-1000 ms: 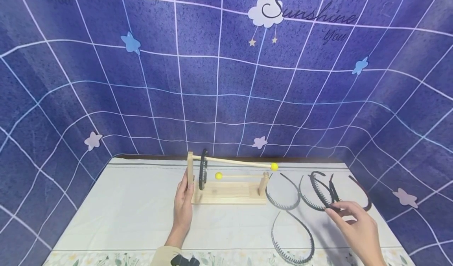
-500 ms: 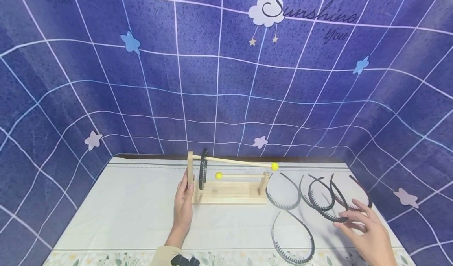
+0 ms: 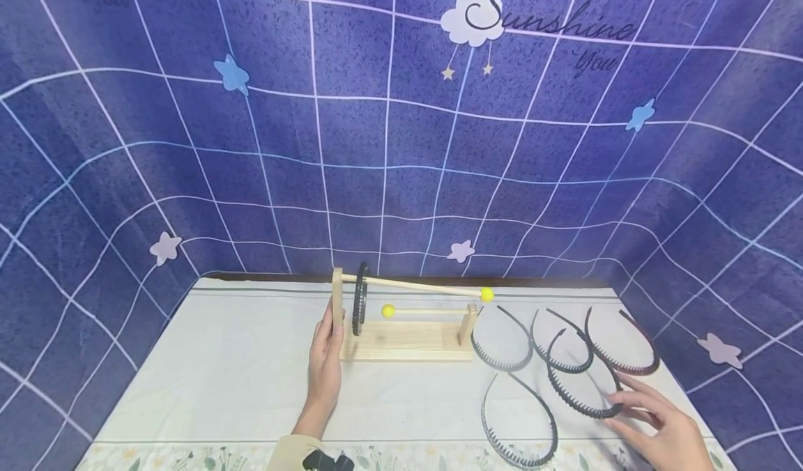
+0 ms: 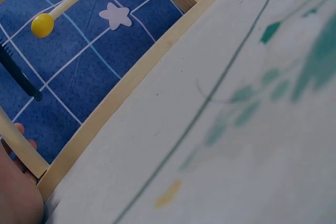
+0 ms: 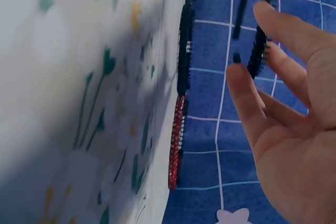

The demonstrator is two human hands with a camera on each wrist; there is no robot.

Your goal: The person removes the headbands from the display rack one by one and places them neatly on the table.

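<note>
In the head view my left hand holds the left upright of a wooden stand, fingertips showing behind it in the left wrist view. A black toothed headband hangs on the stand's upper rod, close to that upright. This rod ends in a yellow ball; a lower rod from the short right post has another yellow ball. Over the table's right side, my right hand pinches a black toothed headband between thumb and fingers, its loop pointing away from me.
Several other headbands lie on the white tablecloth: a grey one beside the stand, a dark red one at the far right, and one near the front. Behind the table hangs a blue gridded curtain.
My right hand has moved right and toward me with its headband, which has tipped from steeply upright to a flatter, open loop. The left hand and the stand have stayed in place.
</note>
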